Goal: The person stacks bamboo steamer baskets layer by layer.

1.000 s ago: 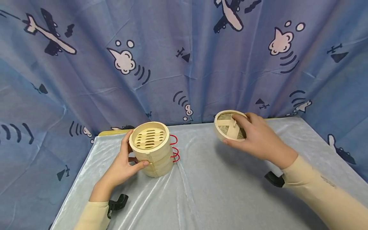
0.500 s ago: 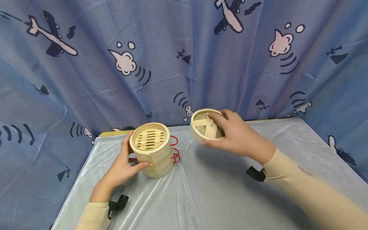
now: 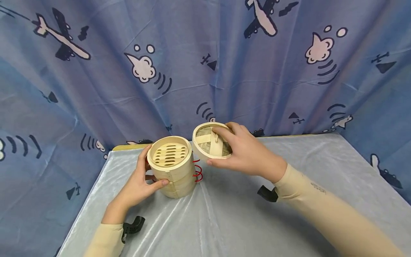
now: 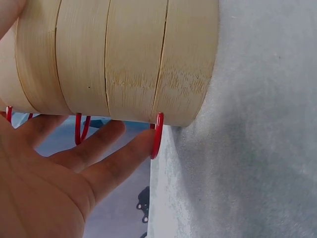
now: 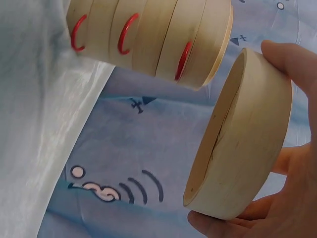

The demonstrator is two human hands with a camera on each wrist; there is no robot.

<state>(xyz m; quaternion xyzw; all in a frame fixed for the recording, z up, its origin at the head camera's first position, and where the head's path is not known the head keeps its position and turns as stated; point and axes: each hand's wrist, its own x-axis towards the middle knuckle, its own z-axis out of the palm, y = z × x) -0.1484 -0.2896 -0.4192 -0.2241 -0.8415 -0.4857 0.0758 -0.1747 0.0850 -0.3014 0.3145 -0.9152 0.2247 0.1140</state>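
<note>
A stack of bamboo steamer baskets (image 3: 177, 182) stands upright on the cloth, its slatted top tier uncovered. Red loop handles (image 5: 128, 33) stick out from its sides. My left hand (image 3: 136, 185) holds the stack from the left, thumb on the front and fingers along the far left side; in the left wrist view the fingers lie by the red loops. My right hand (image 3: 252, 155) grips the bamboo steamer lid (image 3: 204, 139) by its rim, tilted, in the air just right of the stack's top. A gap shows between lid and stack in the right wrist view (image 5: 247, 139).
A pale grey velvety cloth (image 3: 237, 217) covers the table. Behind it hangs a blue curtain (image 3: 186, 71) printed with planes and clouds. A yellowish table edge (image 3: 123, 147) shows at the back. Black wrist mounts (image 3: 268, 193) sit at both sleeves.
My right hand has carried the lid leftward, from well right of the stack to right beside its top. The left hand and the stack have stayed in place.
</note>
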